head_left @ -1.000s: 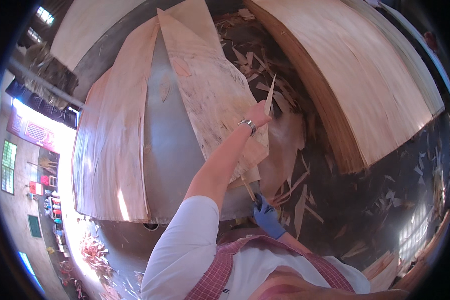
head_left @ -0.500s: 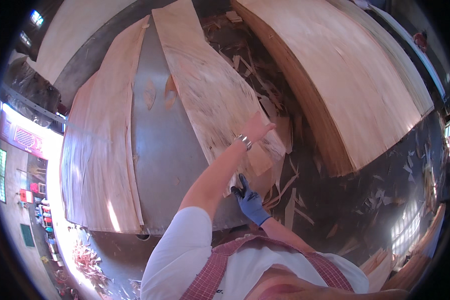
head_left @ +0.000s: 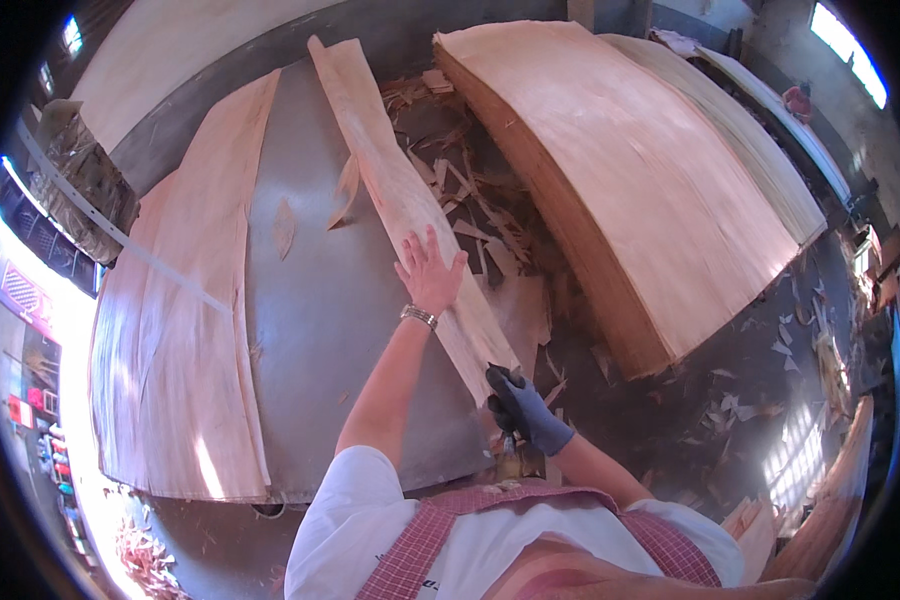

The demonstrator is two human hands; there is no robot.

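Your bare left hand (head_left: 430, 272) presses flat, fingers spread, steadying the long pale wood veneer strip (head_left: 390, 180) along the grey metal table's (head_left: 310, 330) right edge; your blue-gloved right hand (head_left: 525, 410) grips its near end.

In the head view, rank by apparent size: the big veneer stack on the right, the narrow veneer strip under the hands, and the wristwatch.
1. Veneer stack, by far the largest.
2. Narrow veneer strip, long but slim.
3. Wristwatch on the left hand, smallest.
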